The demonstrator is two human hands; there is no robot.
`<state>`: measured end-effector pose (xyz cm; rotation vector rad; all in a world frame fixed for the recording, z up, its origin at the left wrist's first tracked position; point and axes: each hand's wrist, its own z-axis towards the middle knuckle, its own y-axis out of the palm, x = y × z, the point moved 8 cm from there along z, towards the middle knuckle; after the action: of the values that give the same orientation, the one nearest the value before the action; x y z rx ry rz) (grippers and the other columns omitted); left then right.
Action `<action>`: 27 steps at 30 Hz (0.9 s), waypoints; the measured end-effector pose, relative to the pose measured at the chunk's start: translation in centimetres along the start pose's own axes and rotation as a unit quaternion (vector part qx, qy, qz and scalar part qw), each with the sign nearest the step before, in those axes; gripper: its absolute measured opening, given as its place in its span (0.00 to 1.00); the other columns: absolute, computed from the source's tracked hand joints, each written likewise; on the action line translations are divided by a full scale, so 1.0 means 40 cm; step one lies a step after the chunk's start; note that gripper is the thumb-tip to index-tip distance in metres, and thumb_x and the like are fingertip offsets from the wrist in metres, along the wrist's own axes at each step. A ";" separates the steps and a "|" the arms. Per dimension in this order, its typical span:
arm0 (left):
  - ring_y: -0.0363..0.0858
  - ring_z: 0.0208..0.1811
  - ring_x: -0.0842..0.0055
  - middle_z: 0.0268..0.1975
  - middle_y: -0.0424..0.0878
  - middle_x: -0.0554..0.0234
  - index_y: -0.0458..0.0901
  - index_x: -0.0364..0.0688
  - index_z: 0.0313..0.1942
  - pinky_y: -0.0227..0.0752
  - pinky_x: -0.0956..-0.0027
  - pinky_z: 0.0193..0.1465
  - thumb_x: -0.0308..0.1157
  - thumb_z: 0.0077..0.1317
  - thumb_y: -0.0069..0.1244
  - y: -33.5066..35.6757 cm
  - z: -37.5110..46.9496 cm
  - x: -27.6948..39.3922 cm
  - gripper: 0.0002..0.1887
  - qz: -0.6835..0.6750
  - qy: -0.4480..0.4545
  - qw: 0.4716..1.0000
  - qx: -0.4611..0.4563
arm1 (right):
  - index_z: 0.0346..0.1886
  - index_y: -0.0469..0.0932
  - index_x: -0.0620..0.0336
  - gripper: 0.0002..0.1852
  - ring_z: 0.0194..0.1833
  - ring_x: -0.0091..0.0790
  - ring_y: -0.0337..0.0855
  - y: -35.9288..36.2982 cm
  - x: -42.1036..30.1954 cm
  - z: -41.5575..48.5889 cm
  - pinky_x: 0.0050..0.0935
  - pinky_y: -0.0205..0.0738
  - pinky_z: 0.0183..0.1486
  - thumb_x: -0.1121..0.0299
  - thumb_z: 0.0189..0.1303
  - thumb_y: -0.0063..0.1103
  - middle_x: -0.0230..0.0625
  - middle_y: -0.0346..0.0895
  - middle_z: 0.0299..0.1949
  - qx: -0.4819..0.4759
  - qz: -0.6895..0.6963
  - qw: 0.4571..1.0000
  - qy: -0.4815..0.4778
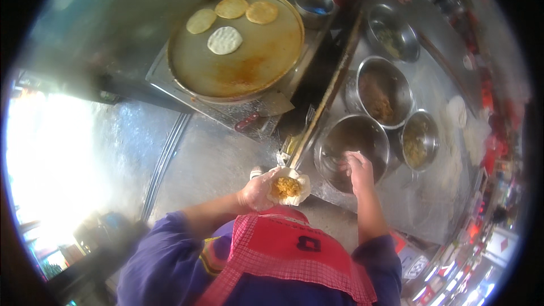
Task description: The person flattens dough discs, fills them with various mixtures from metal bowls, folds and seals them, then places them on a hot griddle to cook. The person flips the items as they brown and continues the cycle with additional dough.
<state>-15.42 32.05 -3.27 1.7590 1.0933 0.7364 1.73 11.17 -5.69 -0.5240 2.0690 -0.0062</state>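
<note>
My left hand (258, 191) cups a round of pale dough (304, 192) with a ruffled edge. A heap of yellow-brown filling (286, 187) sits in the middle of the dough. To the right, my right hand (358, 169) is over the near side of a large steel bowl (384, 148), fingers bent and pointing inward. The bowl's inside looks brown and blurred, and I cannot tell whether a utensil is between those fingers. White flour marks the fingers of both hands.
A round griddle (263, 59) carries one white dough round (225, 41) and several browned flatbreads (232, 7). A scraper with a red handle (247, 122) lies at its front edge. More steel bowls hold brown filling (380, 104) and greenish-yellow filling (414, 146). Dough pieces (457, 111) lie at right.
</note>
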 end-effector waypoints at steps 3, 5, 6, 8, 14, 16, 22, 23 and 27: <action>0.78 0.61 0.57 0.60 0.78 0.50 0.69 0.36 0.64 0.71 0.49 0.66 0.45 0.81 0.33 -0.012 -0.007 0.014 0.24 0.015 0.038 0.998 0.044 | 0.53 0.81 0.67 0.14 0.34 0.26 0.82 -0.016 -0.022 0.008 0.20 0.69 0.35 0.68 0.71 0.54 0.39 0.84 0.38 0.015 0.068 0.997 -0.027; 0.77 0.62 0.55 0.61 0.77 0.49 0.69 0.35 0.64 0.71 0.48 0.66 0.45 0.81 0.33 -0.007 -0.016 0.022 0.24 -0.013 0.062 0.997 0.042 | 0.54 0.80 0.67 0.15 0.35 0.27 0.83 -0.035 -0.044 -0.008 0.20 0.70 0.36 0.67 0.72 0.54 0.40 0.84 0.39 0.029 0.126 0.991 -0.022; 0.77 0.62 0.55 0.61 0.77 0.49 0.69 0.35 0.64 0.72 0.47 0.66 0.45 0.81 0.32 0.001 -0.023 0.028 0.24 -0.024 0.080 0.996 0.026 | 0.55 0.80 0.66 0.15 0.35 0.28 0.83 -0.044 -0.062 -0.022 0.21 0.70 0.37 0.66 0.73 0.54 0.41 0.84 0.39 0.034 0.145 0.988 -0.031; 0.75 0.63 0.52 0.62 0.75 0.47 0.69 0.37 0.64 0.72 0.45 0.64 0.46 0.81 0.32 0.017 -0.035 0.041 0.24 -0.012 0.123 0.992 0.014 | 0.56 0.79 0.66 0.16 0.35 0.29 0.83 -0.065 -0.100 -0.066 0.23 0.71 0.38 0.65 0.73 0.54 0.42 0.84 0.41 0.047 0.184 0.980 -0.053; 0.75 0.63 0.56 0.63 0.76 0.53 0.72 0.45 0.66 0.73 0.50 0.62 0.53 0.78 0.37 0.122 -0.053 0.054 0.26 0.093 0.277 0.953 -0.075 | 0.60 0.77 0.70 0.21 0.43 0.35 0.83 -0.026 -0.228 -0.241 0.31 0.73 0.45 0.62 0.75 0.53 0.45 0.84 0.46 -0.121 0.199 0.942 -0.243; 0.75 0.64 0.58 0.64 0.76 0.54 0.71 0.42 0.66 0.73 0.48 0.62 0.52 0.78 0.35 0.128 -0.062 0.036 0.28 0.041 0.307 0.950 -0.042 | 0.61 0.77 0.68 0.20 0.44 0.36 0.84 0.013 -0.244 -0.288 0.35 0.75 0.47 0.64 0.73 0.55 0.45 0.84 0.47 -0.169 0.124 0.931 -0.298; 0.80 0.55 0.55 0.55 0.81 0.52 0.77 0.43 0.59 0.73 0.45 0.61 0.56 0.77 0.38 0.135 -0.189 -0.048 0.27 -0.081 0.425 0.899 0.065 | 0.59 0.80 0.63 0.18 0.49 0.53 0.80 0.209 -0.242 -0.535 0.44 0.77 0.53 0.70 0.68 0.59 0.50 0.80 0.50 -0.186 -0.349 0.571 -0.720; 0.80 0.56 0.58 0.55 0.82 0.55 0.77 0.45 0.58 0.74 0.48 0.58 0.56 0.77 0.38 0.120 -0.209 -0.070 0.26 -0.095 0.415 0.898 0.111 | 0.59 0.80 0.64 0.18 0.50 0.52 0.80 0.231 -0.229 -0.548 0.47 0.76 0.53 0.68 0.69 0.58 0.51 0.79 0.51 -0.232 -0.360 0.578 -0.695; 0.80 0.59 0.62 0.56 0.82 0.59 0.75 0.46 0.60 0.75 0.53 0.57 0.55 0.80 0.29 0.092 -0.323 -0.115 0.27 -0.131 0.449 0.881 0.067 | 0.60 0.78 0.65 0.20 0.48 0.52 0.79 0.290 -0.254 -0.650 0.48 0.73 0.51 0.73 0.64 0.57 0.50 0.79 0.50 -0.307 -0.267 0.535 -0.740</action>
<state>-26.79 32.13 5.27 1.3097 1.9856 1.3869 -19.31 20.15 14.06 -1.0466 0.0862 0.6176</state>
